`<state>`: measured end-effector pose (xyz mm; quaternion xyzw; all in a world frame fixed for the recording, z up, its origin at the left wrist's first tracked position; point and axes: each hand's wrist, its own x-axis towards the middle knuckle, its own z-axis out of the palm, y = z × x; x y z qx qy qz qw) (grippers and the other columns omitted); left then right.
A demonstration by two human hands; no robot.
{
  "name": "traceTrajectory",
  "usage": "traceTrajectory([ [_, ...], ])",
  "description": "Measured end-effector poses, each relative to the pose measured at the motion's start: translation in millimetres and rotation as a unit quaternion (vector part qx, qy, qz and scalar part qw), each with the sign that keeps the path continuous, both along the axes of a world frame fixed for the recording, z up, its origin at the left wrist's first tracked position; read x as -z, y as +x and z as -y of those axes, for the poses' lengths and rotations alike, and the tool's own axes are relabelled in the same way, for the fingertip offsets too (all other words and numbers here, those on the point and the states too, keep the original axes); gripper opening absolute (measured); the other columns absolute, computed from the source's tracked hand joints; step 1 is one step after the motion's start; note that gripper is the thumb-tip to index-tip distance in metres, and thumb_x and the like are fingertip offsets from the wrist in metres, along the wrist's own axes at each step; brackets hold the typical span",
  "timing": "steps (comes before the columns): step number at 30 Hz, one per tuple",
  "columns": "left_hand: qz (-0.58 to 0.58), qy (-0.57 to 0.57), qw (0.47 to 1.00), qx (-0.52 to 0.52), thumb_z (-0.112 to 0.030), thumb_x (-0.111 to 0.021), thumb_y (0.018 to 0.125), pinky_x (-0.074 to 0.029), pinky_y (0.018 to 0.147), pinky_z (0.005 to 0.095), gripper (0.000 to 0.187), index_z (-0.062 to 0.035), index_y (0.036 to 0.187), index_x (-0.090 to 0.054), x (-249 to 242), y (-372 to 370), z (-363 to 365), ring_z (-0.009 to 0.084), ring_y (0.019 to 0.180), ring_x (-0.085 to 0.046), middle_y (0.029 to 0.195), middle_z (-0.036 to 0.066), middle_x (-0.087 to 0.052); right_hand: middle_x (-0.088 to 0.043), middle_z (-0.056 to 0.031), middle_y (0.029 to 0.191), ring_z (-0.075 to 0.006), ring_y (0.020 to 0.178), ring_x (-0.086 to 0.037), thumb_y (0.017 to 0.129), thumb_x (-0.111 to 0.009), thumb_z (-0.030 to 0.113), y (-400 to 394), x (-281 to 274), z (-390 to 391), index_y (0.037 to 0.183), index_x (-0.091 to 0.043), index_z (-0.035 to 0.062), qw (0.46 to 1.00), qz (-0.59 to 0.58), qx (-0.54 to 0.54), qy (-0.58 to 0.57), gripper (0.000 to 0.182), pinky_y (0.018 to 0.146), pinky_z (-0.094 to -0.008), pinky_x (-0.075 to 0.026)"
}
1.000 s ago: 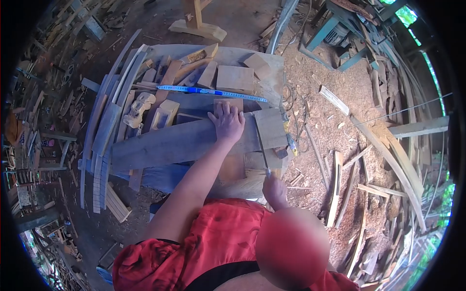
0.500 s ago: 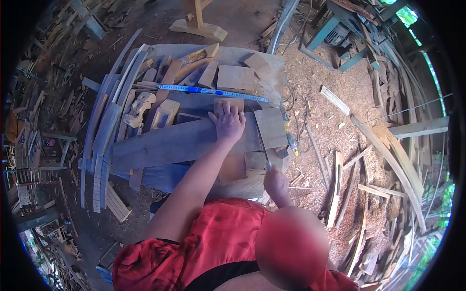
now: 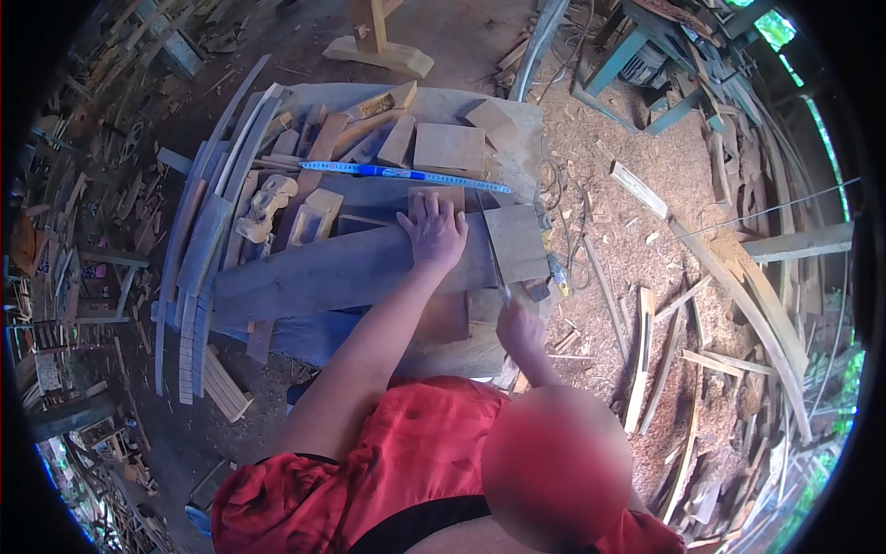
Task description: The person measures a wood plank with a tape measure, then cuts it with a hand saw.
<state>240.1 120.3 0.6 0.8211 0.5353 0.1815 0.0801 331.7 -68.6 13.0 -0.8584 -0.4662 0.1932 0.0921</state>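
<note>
My left hand (image 3: 437,233) lies with fingers spread on a small wooden block (image 3: 450,196) and the right part of a long wide board (image 3: 323,277). My right hand (image 3: 522,329) is closed around the near end of a thin long tool (image 3: 499,271), which looks like a saw blade. The tool runs away from me between the long board and a squarish board (image 3: 517,242). Beyond my left hand a blue and white measuring tape (image 3: 406,174) stretches across the bench.
Wood blocks (image 3: 448,148) and a carved piece (image 3: 268,209) sit on the workbench (image 3: 519,120). Long curved strips (image 3: 210,231) line its left side. A machine with a motor (image 3: 642,68) stands at the back right. Shavings and offcuts (image 3: 639,360) cover the floor at right.
My right hand has moved slightly forward, away from my body, along with the thin tool. My left hand keeps its place on the wood.
</note>
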Motion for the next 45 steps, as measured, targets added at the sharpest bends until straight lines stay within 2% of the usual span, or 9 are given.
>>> traceTrajectory([
  [5, 0.003, 0.0, 1.0, 0.004, -0.031, -0.049, 0.086, -0.025, 0.093, 0.0683, 0.029, -0.0058, 0.099, -0.053, 2, -2, -1, 0.0321, 0.127, -0.028, 0.125, 0.014, -0.039, -0.061, -0.0219, 0.064, -0.0395, 0.063, -0.062, 0.085, -0.048, 0.021, 1, 0, 5, 0.091, -0.051, 0.0051, 1.0, 0.002, -0.019, 0.016, 0.018, 0.058, -0.0508, -0.048],
  [10, -0.005, -0.001, 1.0, -0.002, -0.031, -0.049, 0.086, -0.025, 0.093, 0.0679, 0.029, -0.0056, 0.099, -0.053, 3, -1, -1, 0.0321, 0.127, -0.028, 0.126, 0.014, -0.039, -0.061, -0.0225, 0.065, -0.0397, 0.062, -0.062, 0.086, -0.046, 0.022, -16, -11, 50, 0.091, -0.051, 0.005, 0.998, -0.017, 0.035, -0.055, 0.019, 0.058, -0.0504, -0.048],
  [17, 0.002, -0.005, 1.0, 0.004, -0.031, -0.049, 0.086, -0.025, 0.093, 0.0679, 0.029, -0.0059, 0.099, -0.053, 0, -2, -1, 0.0321, 0.127, -0.027, 0.126, 0.014, -0.038, -0.06, -0.0241, 0.07, -0.041, 0.067, -0.061, 0.086, -0.047, 0.024, 2, 3, -3, 0.099, -0.054, 0.0063, 1.0, -0.015, 0.003, -0.012, 0.023, 0.06, -0.0506, -0.047],
  [21, -0.002, -0.016, 1.0, 0.0, -0.031, -0.049, 0.086, -0.025, 0.093, 0.068, 0.029, -0.0059, 0.1, -0.053, 2, -1, -2, 0.032, 0.127, -0.027, 0.126, 0.014, -0.038, -0.062, -0.0217, 0.068, -0.0399, 0.066, -0.062, 0.085, -0.047, 0.022, -8, 12, 55, 0.09, -0.051, 0.006, 1.0, 0.022, -0.004, 0.017, 0.017, 0.061, -0.0496, -0.049],
  [23, -0.01, -0.01, 1.0, -0.004, -0.032, -0.048, 0.086, -0.024, 0.093, 0.0681, 0.03, -0.006, 0.1, -0.053, 3, 0, -2, 0.0318, 0.127, -0.028, 0.125, 0.014, -0.038, -0.062, -0.0208, 0.068, -0.0397, 0.067, -0.062, 0.085, -0.047, 0.021, -13, -9, 58, 0.091, -0.051, 0.0058, 0.997, -0.029, 0.042, -0.063, 0.017, 0.061, -0.0497, -0.049],
  [29, -0.004, -0.01, 1.0, 0.002, -0.033, -0.047, 0.087, -0.024, 0.094, 0.0684, 0.031, -0.0061, 0.102, -0.052, 4, -2, -1, 0.032, 0.127, -0.028, 0.126, 0.014, -0.038, -0.062, -0.0212, 0.067, -0.0397, 0.065, -0.062, 0.085, -0.048, 0.022, 5, 0, -15, 0.091, -0.05, 0.0053, 1.0, -0.005, -0.009, -0.006, 0.018, 0.059, -0.0499, -0.049],
  [36, -0.008, -0.008, 1.0, -0.005, -0.033, -0.048, 0.087, -0.024, 0.094, 0.0681, 0.03, -0.0062, 0.101, -0.053, 4, -1, -1, 0.0316, 0.127, -0.028, 0.127, 0.014, -0.038, -0.062, -0.0202, 0.067, -0.0379, 0.064, -0.063, 0.084, -0.048, 0.02, -16, -10, 49, 0.087, -0.052, 0.004, 0.997, 0.002, 0.029, -0.066, 0.016, 0.057, -0.0487, -0.049],
  [41, 0.007, 0.005, 1.0, -0.002, -0.032, -0.049, 0.086, -0.024, 0.093, 0.0684, 0.029, -0.0059, 0.098, -0.053, 4, -1, -1, 0.0322, 0.126, -0.029, 0.126, 0.014, -0.039, -0.061, -0.0246, 0.073, -0.0412, 0.071, -0.062, 0.086, -0.048, 0.026, 8, -5, -23, 0.095, -0.051, 0.0045, 0.999, -0.015, -0.012, -0.029, 0.024, 0.064, -0.0511, -0.048],
  [45, 0.01, 0.001, 1.0, -0.001, -0.032, -0.049, 0.086, -0.024, 0.093, 0.0683, 0.029, -0.006, 0.098, -0.053, 4, -2, -1, 0.0324, 0.126, -0.029, 0.125, 0.014, -0.04, -0.062, -0.0213, 0.07, -0.0396, 0.066, -0.062, 0.085, -0.047, 0.019, -3, -5, 8, 0.09, -0.053, 0.0052, 0.999, -0.004, -0.013, 0.03, 0.015, 0.059, -0.0496, -0.048],
])
